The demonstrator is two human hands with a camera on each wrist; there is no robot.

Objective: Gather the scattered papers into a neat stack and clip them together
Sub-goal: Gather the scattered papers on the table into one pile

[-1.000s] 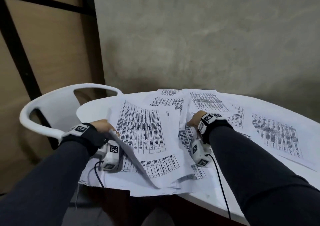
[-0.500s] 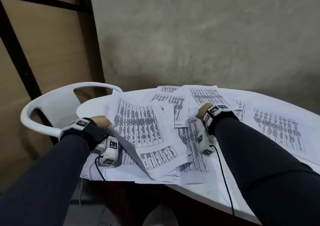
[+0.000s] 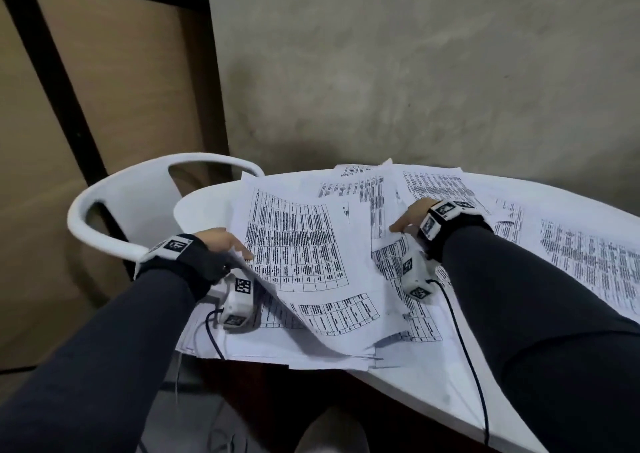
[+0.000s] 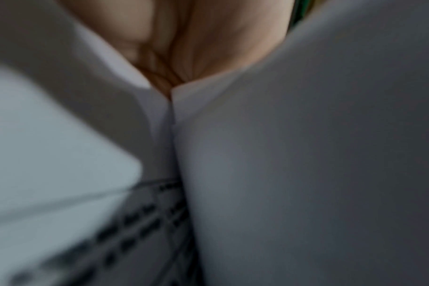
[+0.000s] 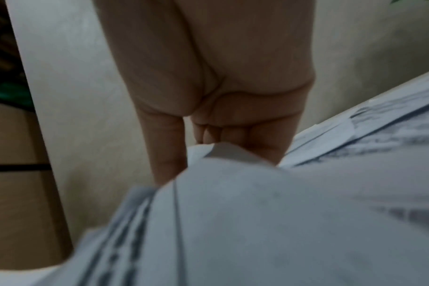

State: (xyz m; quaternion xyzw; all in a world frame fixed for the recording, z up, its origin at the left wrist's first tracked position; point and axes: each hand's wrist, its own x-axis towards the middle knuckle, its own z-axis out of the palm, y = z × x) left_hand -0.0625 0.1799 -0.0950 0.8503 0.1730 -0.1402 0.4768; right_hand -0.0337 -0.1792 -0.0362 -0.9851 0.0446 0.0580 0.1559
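Printed white papers (image 3: 301, 244) lie overlapping across a round white table (image 3: 433, 393). My left hand (image 3: 239, 248) pinches the left edge of the big top sheets, thumb on top and fingers underneath, so that edge is lifted. In the left wrist view the paper (image 4: 306, 154) runs into my palm (image 4: 196, 38). My right hand (image 3: 401, 222) rests on the sheets right of the pile, thumb pointing left. In the right wrist view my right hand (image 5: 220, 67) reaches down onto a buckled sheet (image 5: 282, 212) that hides the fingertips. No clip is in view.
More loose sheets lie at the back (image 3: 433, 185) and far right (image 3: 588, 262) of the table. A white plastic chair (image 3: 114, 203) stands against the table's left side. A concrete wall rises just behind. Several sheets overhang the near edge of the table.
My right hand has slid a little farther back across the sheets, and the sheets beside it have bunched toward the pile. My left hand keeps its hold on the lifted edge.
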